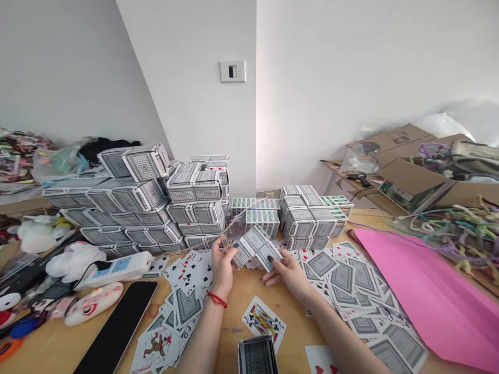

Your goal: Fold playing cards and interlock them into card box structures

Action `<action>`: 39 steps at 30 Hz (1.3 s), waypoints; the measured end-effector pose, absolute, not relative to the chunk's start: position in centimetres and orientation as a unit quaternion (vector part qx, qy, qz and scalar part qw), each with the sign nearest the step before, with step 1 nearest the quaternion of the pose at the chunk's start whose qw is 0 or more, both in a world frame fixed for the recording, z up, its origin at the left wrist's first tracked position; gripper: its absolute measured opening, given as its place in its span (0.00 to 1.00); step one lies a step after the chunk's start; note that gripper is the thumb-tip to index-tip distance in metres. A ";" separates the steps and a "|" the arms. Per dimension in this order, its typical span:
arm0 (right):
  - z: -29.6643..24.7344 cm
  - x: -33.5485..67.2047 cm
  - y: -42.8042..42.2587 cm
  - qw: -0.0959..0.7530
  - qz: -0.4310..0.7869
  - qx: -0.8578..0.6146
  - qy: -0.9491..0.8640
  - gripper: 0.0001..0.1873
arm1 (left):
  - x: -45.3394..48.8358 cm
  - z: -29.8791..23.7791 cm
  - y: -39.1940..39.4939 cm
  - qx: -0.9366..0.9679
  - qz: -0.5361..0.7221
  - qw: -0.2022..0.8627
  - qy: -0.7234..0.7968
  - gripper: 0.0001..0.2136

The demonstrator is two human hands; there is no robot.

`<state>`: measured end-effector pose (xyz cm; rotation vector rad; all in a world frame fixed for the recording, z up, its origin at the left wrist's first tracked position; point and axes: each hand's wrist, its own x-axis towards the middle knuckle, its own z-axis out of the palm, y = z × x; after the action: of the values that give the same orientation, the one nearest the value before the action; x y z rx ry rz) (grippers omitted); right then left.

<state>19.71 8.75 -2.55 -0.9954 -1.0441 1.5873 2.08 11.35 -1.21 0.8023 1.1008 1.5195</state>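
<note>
A face-up club card (264, 322) lying near, in the middle of the table, carries a J in its corner. To its left, a spade card (189, 283) in the loose spread shows a 3. Print on the far wall panel (233, 71) and the stacked boxes (194, 186) is too small to read.

The worktop (234, 296) is pale, smooth wood; the cards (343, 278) look like glossy coated paper, the pink sheet (421, 291) matt paper, the boxes (413, 179) rough cardboard.
</note>
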 end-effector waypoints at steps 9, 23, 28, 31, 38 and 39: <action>-3.1 19.9 9.1 0.488 0.620 -0.408 -0.460 0.20 | 1.2 0.3 10.8 0.400 0.536 0.626 0.400 0.32; -3.0 19.1 8.4 0.476 0.503 -0.478 -0.540 0.18 | 1.4 -0.7 11.0 0.468 0.430 0.634 0.441 0.15; -3.1 19.5 8.6 0.481 0.485 -0.480 -0.551 0.23 | 1.8 -0.5 11.1 0.418 0.454 0.643 0.454 0.16; -3.2 20.0 8.9 0.493 0.371 -0.524 -0.587 0.22 | 2.0 -0.4 11.0 0.374 0.473 0.658 0.451 0.16; -2.5 20.0 9.0 0.344 0.172 -0.560 -0.733 0.32 | 2.2 -0.5 11.0 0.301 0.520 0.648 0.469 0.15; -2.4 19.7 8.8 0.326 0.161 -0.568 -0.738 0.35 | 2.2 -0.6 11.0 0.298 0.517 0.648 0.474 0.16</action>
<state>19.69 8.84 -2.43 -1.4891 -1.9354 0.4211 2.15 10.97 -0.55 0.6775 1.0774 1.1747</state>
